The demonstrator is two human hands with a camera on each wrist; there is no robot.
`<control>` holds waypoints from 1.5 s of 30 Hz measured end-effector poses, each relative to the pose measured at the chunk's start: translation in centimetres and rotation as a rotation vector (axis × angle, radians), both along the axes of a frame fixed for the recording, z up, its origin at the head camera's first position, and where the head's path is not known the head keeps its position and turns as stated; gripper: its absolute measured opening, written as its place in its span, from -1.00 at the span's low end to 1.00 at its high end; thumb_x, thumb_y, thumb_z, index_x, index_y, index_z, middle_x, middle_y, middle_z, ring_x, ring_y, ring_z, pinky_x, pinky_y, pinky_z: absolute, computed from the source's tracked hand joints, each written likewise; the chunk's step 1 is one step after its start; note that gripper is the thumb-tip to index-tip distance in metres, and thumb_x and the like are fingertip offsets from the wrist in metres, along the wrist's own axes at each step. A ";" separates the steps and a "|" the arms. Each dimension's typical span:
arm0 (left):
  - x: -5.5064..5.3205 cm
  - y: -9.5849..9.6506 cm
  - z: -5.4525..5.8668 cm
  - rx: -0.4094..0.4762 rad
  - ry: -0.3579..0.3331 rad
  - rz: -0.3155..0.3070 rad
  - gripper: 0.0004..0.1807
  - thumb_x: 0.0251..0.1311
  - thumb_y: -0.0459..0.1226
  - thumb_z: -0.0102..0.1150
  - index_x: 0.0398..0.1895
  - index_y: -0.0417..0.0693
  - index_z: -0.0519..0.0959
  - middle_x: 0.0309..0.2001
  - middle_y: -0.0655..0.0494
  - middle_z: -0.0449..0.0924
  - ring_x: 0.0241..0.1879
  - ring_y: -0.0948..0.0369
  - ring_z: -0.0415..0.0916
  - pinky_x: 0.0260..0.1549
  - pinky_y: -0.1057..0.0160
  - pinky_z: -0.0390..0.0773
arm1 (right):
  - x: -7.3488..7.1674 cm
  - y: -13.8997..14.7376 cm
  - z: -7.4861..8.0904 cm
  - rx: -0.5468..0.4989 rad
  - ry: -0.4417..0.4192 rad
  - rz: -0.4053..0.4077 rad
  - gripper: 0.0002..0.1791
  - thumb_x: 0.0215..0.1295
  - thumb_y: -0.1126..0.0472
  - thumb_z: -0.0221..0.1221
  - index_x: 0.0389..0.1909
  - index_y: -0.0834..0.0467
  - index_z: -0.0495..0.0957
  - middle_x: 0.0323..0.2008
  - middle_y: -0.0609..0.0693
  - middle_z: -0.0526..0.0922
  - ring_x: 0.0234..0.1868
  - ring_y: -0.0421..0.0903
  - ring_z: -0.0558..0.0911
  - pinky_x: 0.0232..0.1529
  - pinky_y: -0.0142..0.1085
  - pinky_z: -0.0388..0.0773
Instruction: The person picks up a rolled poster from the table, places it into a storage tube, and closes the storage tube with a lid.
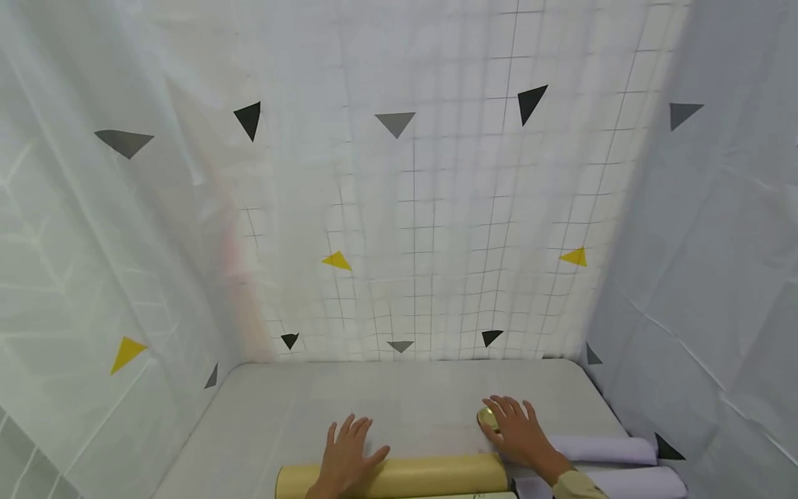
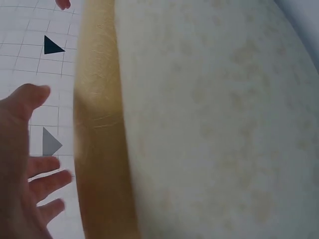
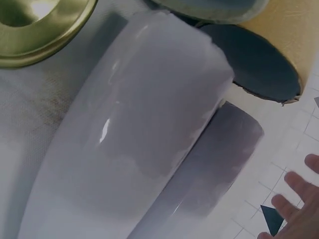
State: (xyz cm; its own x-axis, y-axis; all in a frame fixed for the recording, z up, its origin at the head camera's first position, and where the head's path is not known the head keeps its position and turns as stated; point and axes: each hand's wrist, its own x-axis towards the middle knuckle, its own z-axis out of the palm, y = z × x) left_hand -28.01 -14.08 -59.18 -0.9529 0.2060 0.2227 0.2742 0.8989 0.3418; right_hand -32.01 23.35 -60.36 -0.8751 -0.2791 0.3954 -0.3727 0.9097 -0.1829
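Note:
My left hand (image 1: 346, 454) is held over the yellow roll (image 1: 436, 475), its fingers spread and thumb out to the side. In the left wrist view that hand (image 2: 25, 159) shows nothing in its grasp, beside the yellow roll (image 2: 99, 109) and a large pale mottled roll (image 2: 214, 119). Farther right, my right hand (image 1: 514, 433) has its fingers stretched out, overlapping a round gold-coloured thing (image 1: 488, 418) by the thumb. Spread fingers of the right hand (image 3: 296, 199) also appear in the right wrist view, past two lilac rolls (image 3: 134, 99).
Lilac rolls (image 1: 598, 449) lie at the table's right. The yellow roll's hollow end (image 3: 264, 62) faces them. A gold-coloured round dish-like thing (image 3: 45, 45) sits beyond the larger lilac roll. White sheeting with grid lines and triangles (image 1: 395, 125) encloses the white table (image 1: 374, 388).

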 end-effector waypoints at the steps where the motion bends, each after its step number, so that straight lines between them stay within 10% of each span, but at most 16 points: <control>1: 0.1 -0.1 -0.2 -0.003 -0.017 -0.009 -0.22 0.29 0.31 0.11 0.27 -0.13 0.54 0.24 -0.07 0.60 0.38 -0.17 0.39 0.37 -0.40 0.19 | 0.0 0.2 -0.2 0.022 0.020 0.021 -0.52 0.46 -0.08 0.16 0.27 0.06 0.50 0.20 0.10 0.61 0.21 0.16 0.54 0.22 0.34 0.31; 6: 0.4 -0.2 -1.0 0.001 -0.140 -0.048 -0.27 0.32 0.30 0.09 0.20 -0.10 0.59 0.16 -0.08 0.65 0.34 -0.20 0.39 0.33 -0.48 0.10 | 0.8 0.3 0.6 0.010 0.000 0.103 -0.57 0.44 -0.02 0.21 0.20 0.11 0.52 0.09 0.07 0.66 0.09 0.12 0.60 0.11 0.28 0.39; 14: 0.4 -0.1 -1.1 -0.014 -0.188 -0.077 -0.24 0.24 0.39 0.09 0.17 0.01 0.63 0.11 0.00 0.68 0.33 -0.19 0.37 0.28 -0.66 -0.10 | 0.9 0.9 1.8 -0.030 -0.331 0.145 -0.42 0.55 -0.16 0.02 0.31 0.19 0.47 0.23 0.17 0.62 0.20 0.25 0.58 0.19 0.37 0.34; 26: 0.5 -0.5 -1.6 -0.074 -0.080 -0.190 -0.27 0.03 0.45 0.26 0.12 0.24 0.63 0.03 0.20 0.68 0.18 -0.03 0.44 0.10 -0.69 0.12 | 1.1 3.0 2.0 0.049 -0.326 0.245 -0.49 0.54 -0.13 0.06 0.19 0.20 0.52 0.06 0.07 0.69 0.06 0.17 0.62 0.05 0.24 0.44; 34: 0.0 -0.3 -1.6 0.011 -0.136 -0.251 -0.37 0.09 0.31 0.35 0.16 0.27 0.61 0.15 0.14 0.66 0.18 -0.03 0.47 0.04 -0.69 0.14 | -0.2 4.8 0.1 0.078 -0.196 0.328 -0.56 0.51 -0.15 0.12 0.17 0.06 0.51 -0.07 -0.15 0.68 -0.05 -0.11 0.61 -0.08 0.06 0.47; 45: 0.7 0.2 -2.2 -0.054 -0.069 -0.212 -0.36 0.28 0.33 0.12 0.20 0.14 0.62 0.08 0.13 0.71 0.13 0.05 0.58 0.12 -0.59 0.28 | 0.7 5.7 0.2 0.143 -0.086 0.344 -0.52 0.33 0.00 0.31 0.17 0.14 0.53 -0.03 -0.06 0.69 -0.05 -0.06 0.63 -0.16 -0.08 0.51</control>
State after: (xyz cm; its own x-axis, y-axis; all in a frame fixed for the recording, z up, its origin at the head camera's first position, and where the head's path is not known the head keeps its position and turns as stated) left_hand -27.33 -13.84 -61.35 -0.8995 0.4133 0.1416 0.4367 0.8412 0.3189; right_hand -31.31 29.06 -60.18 -0.7492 -0.6090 0.2604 -0.6494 0.7528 -0.1076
